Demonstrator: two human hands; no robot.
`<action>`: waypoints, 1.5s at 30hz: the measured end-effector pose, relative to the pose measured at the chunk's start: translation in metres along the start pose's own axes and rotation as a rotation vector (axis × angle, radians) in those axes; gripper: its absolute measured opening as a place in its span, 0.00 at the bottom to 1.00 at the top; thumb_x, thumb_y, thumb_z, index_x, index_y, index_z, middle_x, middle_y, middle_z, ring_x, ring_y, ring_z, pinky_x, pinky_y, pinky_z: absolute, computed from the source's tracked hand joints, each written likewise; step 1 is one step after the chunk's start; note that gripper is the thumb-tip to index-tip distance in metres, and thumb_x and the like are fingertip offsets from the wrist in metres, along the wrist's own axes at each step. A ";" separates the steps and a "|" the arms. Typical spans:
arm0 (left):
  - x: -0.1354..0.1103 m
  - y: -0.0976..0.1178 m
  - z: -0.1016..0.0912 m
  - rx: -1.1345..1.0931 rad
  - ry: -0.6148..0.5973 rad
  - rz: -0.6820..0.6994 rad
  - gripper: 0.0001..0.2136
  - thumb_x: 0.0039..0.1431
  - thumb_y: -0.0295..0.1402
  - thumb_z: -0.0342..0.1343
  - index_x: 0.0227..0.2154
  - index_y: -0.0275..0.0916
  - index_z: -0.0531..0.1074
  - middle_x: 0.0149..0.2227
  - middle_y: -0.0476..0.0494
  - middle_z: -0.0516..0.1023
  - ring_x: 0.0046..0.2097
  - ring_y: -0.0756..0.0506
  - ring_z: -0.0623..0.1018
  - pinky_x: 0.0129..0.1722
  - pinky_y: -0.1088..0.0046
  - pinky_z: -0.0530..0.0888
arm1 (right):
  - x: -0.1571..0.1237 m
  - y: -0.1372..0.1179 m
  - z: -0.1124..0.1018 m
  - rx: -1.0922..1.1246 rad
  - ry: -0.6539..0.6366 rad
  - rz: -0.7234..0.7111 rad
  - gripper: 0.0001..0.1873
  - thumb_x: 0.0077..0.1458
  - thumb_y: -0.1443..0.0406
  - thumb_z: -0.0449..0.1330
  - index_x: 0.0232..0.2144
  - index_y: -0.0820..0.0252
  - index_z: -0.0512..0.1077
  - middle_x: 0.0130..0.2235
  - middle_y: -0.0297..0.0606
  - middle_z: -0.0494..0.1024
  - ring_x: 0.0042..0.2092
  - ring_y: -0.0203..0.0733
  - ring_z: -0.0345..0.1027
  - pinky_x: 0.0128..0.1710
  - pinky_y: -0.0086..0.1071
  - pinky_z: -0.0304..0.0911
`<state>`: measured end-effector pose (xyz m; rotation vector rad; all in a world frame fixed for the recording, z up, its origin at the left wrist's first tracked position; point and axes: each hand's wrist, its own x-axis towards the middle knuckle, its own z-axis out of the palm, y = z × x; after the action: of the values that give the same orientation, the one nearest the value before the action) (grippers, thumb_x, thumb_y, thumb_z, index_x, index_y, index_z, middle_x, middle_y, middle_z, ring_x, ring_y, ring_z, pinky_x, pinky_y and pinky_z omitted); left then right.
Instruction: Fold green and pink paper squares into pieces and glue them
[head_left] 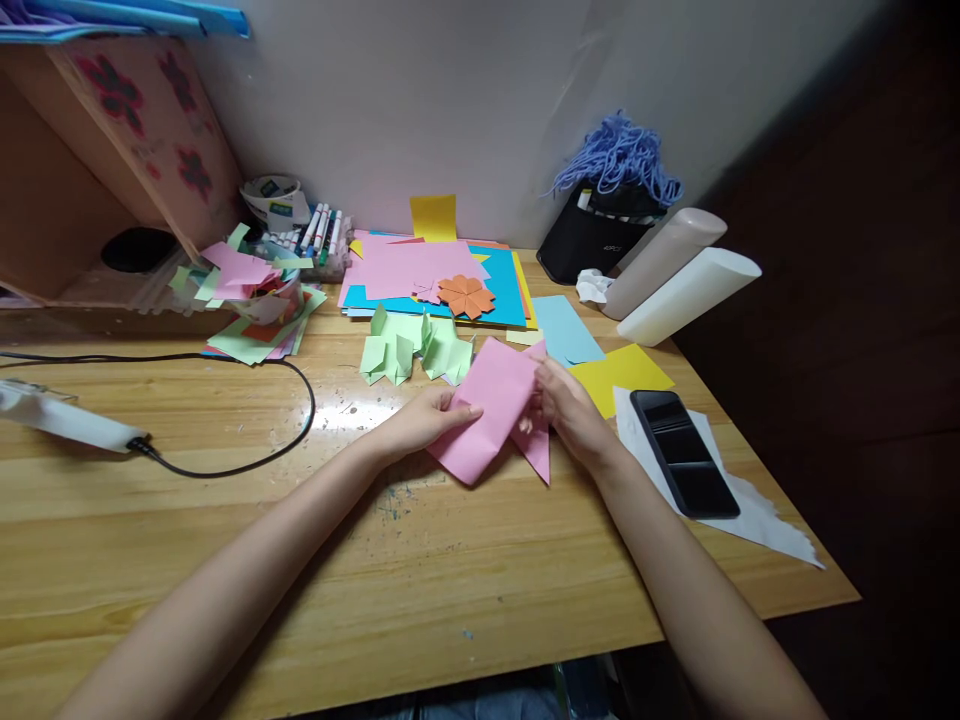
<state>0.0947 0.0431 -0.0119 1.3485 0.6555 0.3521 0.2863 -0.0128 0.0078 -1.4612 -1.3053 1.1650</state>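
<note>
Between my hands is a folded sheet of pink paper (pixel 491 405), tilted above the wooden table. My left hand (pixel 424 422) pinches its left edge, thumb on top and fingers underneath. Along the right edge, my right hand (pixel 566 405) has its fingers curled at the paper, partly hidden behind it. A pointed pink piece (pixel 536 455) shows below and behind the folded sheet; whether it is the same paper I cannot tell. Just beyond the hands stand several folded light green paper pieces (pixel 412 345). Behind them an orange paper flower (pixel 466 296) rests on stacked coloured paper.
Coloured sheets (pixel 420 265) are stacked by the wall. A phone (pixel 684 452) lies on white paper at right, near yellow paper (pixel 622 378). Two tall containers (pixel 690 295) lean beside a black bag (pixel 596 235). A black cable (pixel 225 472) and a scrap-filled cup (pixel 270 300) are at left.
</note>
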 end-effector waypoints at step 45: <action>0.006 -0.008 0.012 -0.003 0.298 0.132 0.18 0.55 0.46 0.48 0.25 0.34 0.66 0.24 0.48 0.71 0.24 0.52 0.67 0.23 0.77 0.62 | -0.005 0.006 0.023 -0.077 0.067 -0.062 0.20 0.53 0.50 0.52 0.21 0.60 0.61 0.18 0.28 0.61 0.19 0.31 0.56 0.18 0.25 0.51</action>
<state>0.1059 0.0360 -0.0197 1.3520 0.8133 0.6686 0.2647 -0.0182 -0.0029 -1.4918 -1.3524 1.0273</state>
